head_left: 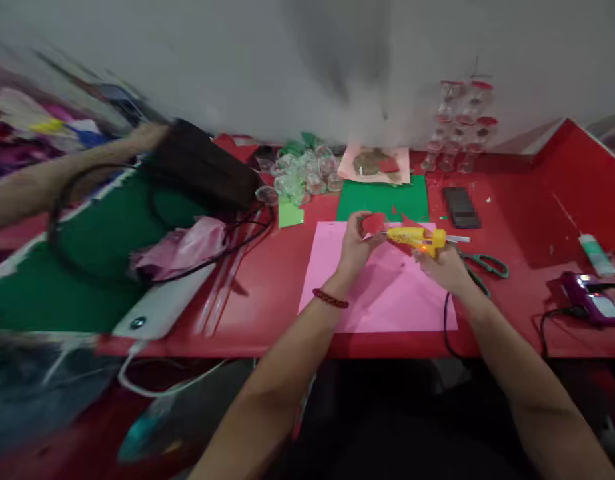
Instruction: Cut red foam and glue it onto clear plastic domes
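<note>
Gluing by hand above a pink sheet (387, 313) on a red table (267, 293). Left hand (355, 250) closed, thumb and fingers pinching a small red piece (373, 223); right hand (445, 267) clasped around the handle of a yellow glue gun (412, 235), with an orange light lit and a clear glue stick (458, 239) projecting from the rear. Red piece and gun both near the far edge of the pink sheet, nozzle pointed leftward at the piece; contact between tip and piece too small to tell, trigger pressure likewise. For good application, judging from this pose: pinch the piece by its outer edge, fingertips well apart from the probably hot tip; bring the nozzle close to the surface; squeeze gently for a thin, even bead; release before lifting, to limit stringing. Guide the power cord (445, 320) away from the right forearm, and guard against stray drips on the green sheet (382, 193) beyond or on the scissors (470, 256) beside the right hand.
</note>
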Demonstrator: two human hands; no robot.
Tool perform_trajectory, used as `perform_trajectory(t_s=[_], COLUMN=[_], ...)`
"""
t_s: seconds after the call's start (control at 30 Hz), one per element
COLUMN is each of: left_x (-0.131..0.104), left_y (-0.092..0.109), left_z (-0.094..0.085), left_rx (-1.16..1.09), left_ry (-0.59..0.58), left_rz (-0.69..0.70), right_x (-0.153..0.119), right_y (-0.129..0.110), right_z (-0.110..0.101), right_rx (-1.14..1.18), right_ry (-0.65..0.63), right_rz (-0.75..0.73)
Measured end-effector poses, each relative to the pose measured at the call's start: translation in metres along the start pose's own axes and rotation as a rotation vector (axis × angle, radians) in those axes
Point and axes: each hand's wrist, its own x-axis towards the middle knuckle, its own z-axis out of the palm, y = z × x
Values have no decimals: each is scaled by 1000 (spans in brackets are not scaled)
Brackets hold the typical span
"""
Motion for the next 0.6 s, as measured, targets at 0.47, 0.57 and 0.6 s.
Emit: perform_trajectory(t_s=[0.47,0.57,0.6], left_x=[-3,-3,-3], left_y=[7,7,6], left_z=[2,1,1], left_rx=[66,78,85], left_ry=[7,29,34], left_rz=[50,63,65], right_x=[-4,-4,-4], right_y=[10,10,10], right_z=[-1,-2,-2], right_rx=[114,130,130], right_ry=[-32,-33,-34], right_rz=[59,67,69])
